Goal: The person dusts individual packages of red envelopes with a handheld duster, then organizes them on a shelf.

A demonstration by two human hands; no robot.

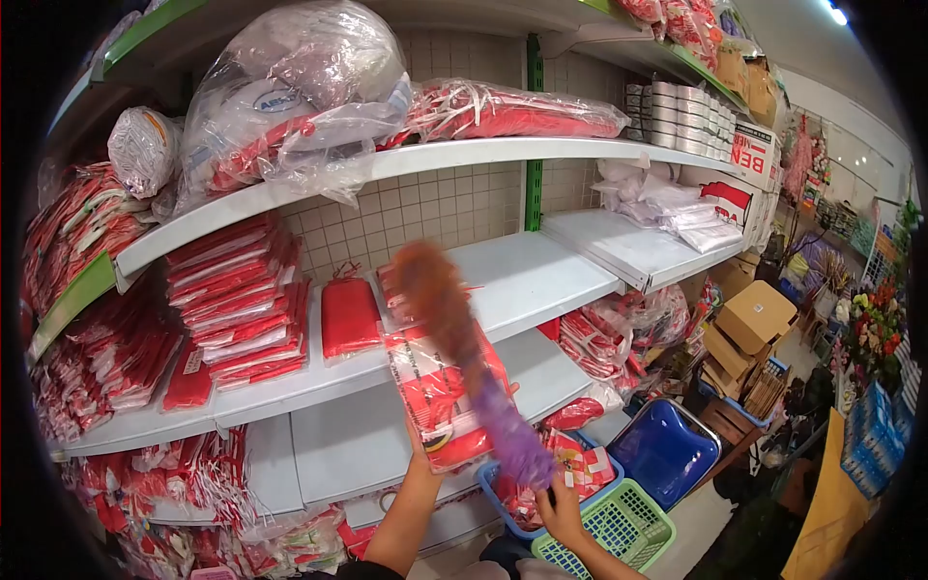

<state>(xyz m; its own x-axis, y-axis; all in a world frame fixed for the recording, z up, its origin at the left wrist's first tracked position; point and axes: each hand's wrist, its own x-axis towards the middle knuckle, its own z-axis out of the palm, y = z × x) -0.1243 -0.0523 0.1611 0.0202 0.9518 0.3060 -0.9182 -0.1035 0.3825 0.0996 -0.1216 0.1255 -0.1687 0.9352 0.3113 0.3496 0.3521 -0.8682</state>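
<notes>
A feather duster [474, 372], blurred by motion, has an orange-brown tip and a purple lower part. It slants across the middle of the view, in front of a flat red packet in clear plastic [425, 387]. At the duster's lower end, my right hand [563, 507] is closed around its dark handle. My left hand [422, 462] holds the packet from below, tilted up before the shelf edge; most of its fingers are hidden behind the packet. Close by on the middle shelf [522, 280] lies another red packet [350, 317].
Left of the packets rises a tall stack of red-and-white packs [237, 300]. Large clear bags [290, 106] bulge over the upper shelf edge [464, 153]. Below right are a blue basket [522, 517], a green basket [648, 522], a blue stool seat [665, 449] and cardboard boxes [756, 317].
</notes>
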